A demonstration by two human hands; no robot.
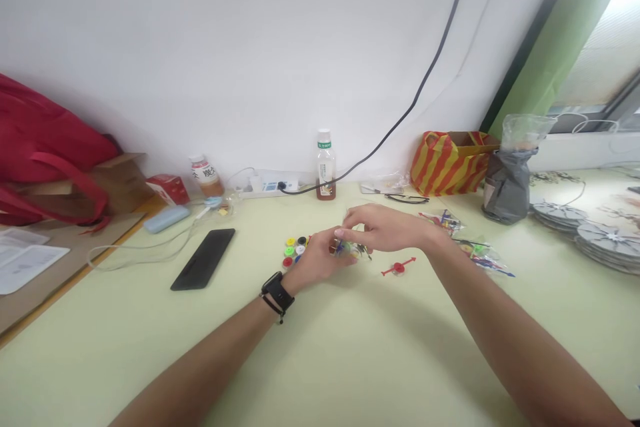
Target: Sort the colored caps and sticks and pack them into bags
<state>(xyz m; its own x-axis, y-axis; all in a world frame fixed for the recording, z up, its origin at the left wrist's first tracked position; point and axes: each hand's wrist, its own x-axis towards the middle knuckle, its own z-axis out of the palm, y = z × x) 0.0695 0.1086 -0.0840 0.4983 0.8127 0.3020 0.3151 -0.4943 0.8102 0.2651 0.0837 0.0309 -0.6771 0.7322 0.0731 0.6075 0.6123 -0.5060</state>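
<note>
Between my hands is a small clear plastic bag (354,251) with colourful pieces in it, partly hidden by fingers. My left hand (319,256), with a black watch on its wrist, has its fingers closed round the bag's left side. From above, my right hand (384,227) pinches at the bag's upper edge with thumb and fingers. Several small round coloured discs (289,251) lie just left of my left hand. A red double-ended arrow with a round red centre (399,268) rests on the table below my right wrist.
More bagged coloured pieces (480,253) lie right of my right forearm. A black phone (204,259) lies to the left. At the back stand a drink bottle (326,170), a striped bag (447,163) and a grey bag (507,180). A black cable (417,90) hangs across the wall.
</note>
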